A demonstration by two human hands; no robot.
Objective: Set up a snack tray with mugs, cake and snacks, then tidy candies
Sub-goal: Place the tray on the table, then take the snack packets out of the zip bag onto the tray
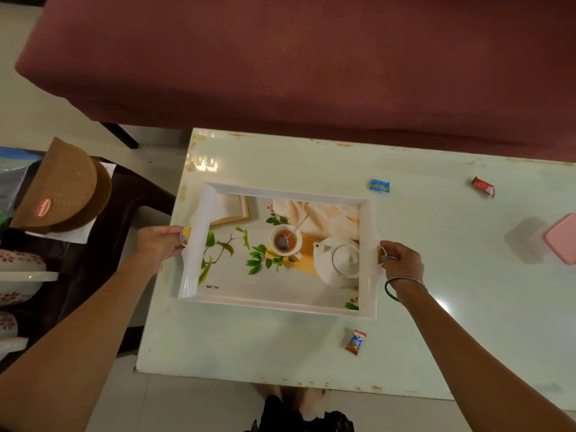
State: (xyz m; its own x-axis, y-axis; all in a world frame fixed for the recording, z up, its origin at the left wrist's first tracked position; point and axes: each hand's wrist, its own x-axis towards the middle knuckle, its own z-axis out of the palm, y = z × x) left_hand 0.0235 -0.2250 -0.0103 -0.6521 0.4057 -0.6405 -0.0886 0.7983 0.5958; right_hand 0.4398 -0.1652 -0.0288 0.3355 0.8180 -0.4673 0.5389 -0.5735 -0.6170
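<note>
A white serving tray with a printed teapot-and-teacup picture lies on the pale glass table, near its left end. My left hand grips the tray's left handle and my right hand grips its right handle. Nothing stands on the tray. Three wrapped candies lie loose on the table: a blue candy behind the tray's right corner, a red candy farther right, and a red-and-blue candy in front of the tray.
A clear box with a pink lid sits at the table's right edge. On a dark side table to the left are a brown half-round cake pack and white floral mugs. A maroon sofa runs behind the table.
</note>
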